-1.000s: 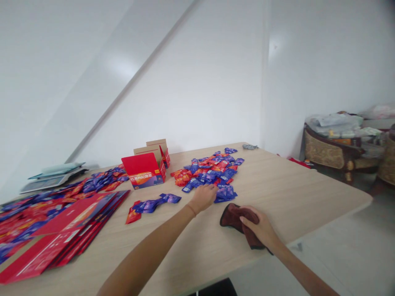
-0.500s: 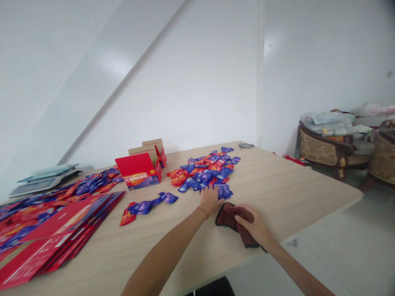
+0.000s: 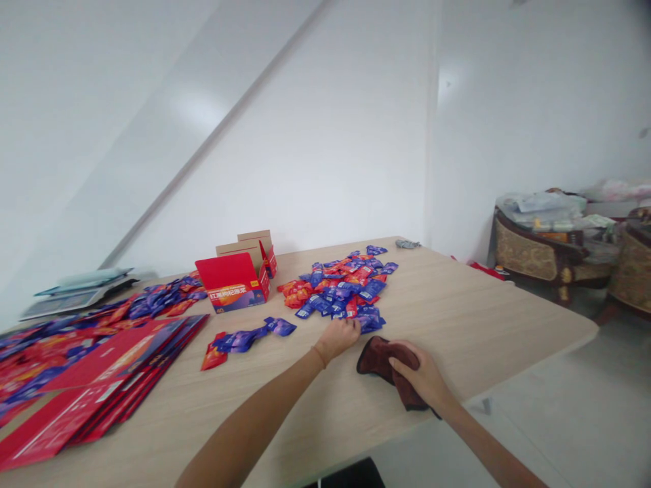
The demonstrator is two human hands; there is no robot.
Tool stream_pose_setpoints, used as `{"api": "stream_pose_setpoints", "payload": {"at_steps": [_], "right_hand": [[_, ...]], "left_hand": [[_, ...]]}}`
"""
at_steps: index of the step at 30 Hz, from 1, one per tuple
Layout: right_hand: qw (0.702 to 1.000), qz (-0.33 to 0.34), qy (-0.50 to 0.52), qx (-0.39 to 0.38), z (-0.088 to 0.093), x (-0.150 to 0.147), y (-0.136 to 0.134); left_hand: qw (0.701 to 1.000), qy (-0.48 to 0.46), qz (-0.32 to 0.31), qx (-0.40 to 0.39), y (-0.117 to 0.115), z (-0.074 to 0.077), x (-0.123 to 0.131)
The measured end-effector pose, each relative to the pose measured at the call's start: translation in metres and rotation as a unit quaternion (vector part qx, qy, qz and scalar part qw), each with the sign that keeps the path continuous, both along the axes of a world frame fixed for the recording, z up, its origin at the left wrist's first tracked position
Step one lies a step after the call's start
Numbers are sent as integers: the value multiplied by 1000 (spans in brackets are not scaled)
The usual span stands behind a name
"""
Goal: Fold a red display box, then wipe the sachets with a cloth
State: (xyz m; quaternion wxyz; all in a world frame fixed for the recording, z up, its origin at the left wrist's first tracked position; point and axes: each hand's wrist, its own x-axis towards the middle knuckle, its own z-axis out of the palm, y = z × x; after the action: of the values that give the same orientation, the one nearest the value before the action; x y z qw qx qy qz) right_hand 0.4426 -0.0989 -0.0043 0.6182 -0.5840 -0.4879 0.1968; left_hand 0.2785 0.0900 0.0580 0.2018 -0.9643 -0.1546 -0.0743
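Observation:
My left hand (image 3: 338,337) rests on the wooden table (image 3: 458,318) at the near edge of a pile of blue and red sachets (image 3: 342,287), fingers curled and touching the closest packets; I cannot make out whether it grips one. My right hand (image 3: 423,377) presses down on a crumpled dark brown cloth (image 3: 382,359), fingers closed over it. A short row of blue sachets (image 3: 247,337) with one red one lies to the left of my left hand.
An open red carton (image 3: 234,282) stands behind the row of sachets. Flat red cartons (image 3: 96,379) are stacked at the left, with more sachets (image 3: 152,301) and a scale (image 3: 76,291) behind them. The table's right edge drops off; cluttered armchairs (image 3: 549,251) stand at the far right.
My left hand has drawn back a little toward me from the sachet pile. The right hand stays on the cloth.

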Motion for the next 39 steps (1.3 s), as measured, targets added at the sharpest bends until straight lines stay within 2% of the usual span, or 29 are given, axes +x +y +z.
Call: {"api": "stream_pose_setpoints", "payload": {"at_steps": [4, 8, 13, 17, 21, 24, 27, 32, 39], "right_hand": [[1000, 1, 0, 0, -4, 1, 0], [1000, 2, -9, -1, -7, 3, 0], [1000, -3, -25, -4, -6, 3, 0], [999, 2, -30, -11, -5, 4, -1], [999, -8, -33, -19, -7, 6, -1], [998, -17, -47, -29, -8, 8, -1], [998, -23, -55, -33, -9, 10, -1], [997, -15, -65, -33, -9, 10, -2], [996, -18, -73, -40, -7, 9, -4]], "left_hand": [[992, -79, 79, -52, 4, 18, -15], [962, -192, 166, -96, 5, 39, -42], [923, -280, 204, -168, 8, 50, -90], [907, -284, 172, -260, 13, 42, -127], [893, -228, 112, -372, 14, 28, -157], [878, -169, 56, -444, 12, 18, -168], [866, -115, 7, -487, 12, 9, -168], [868, -74, -38, -490, 12, -4, -161], [908, -90, -39, -408, 1, -10, -159]]}}
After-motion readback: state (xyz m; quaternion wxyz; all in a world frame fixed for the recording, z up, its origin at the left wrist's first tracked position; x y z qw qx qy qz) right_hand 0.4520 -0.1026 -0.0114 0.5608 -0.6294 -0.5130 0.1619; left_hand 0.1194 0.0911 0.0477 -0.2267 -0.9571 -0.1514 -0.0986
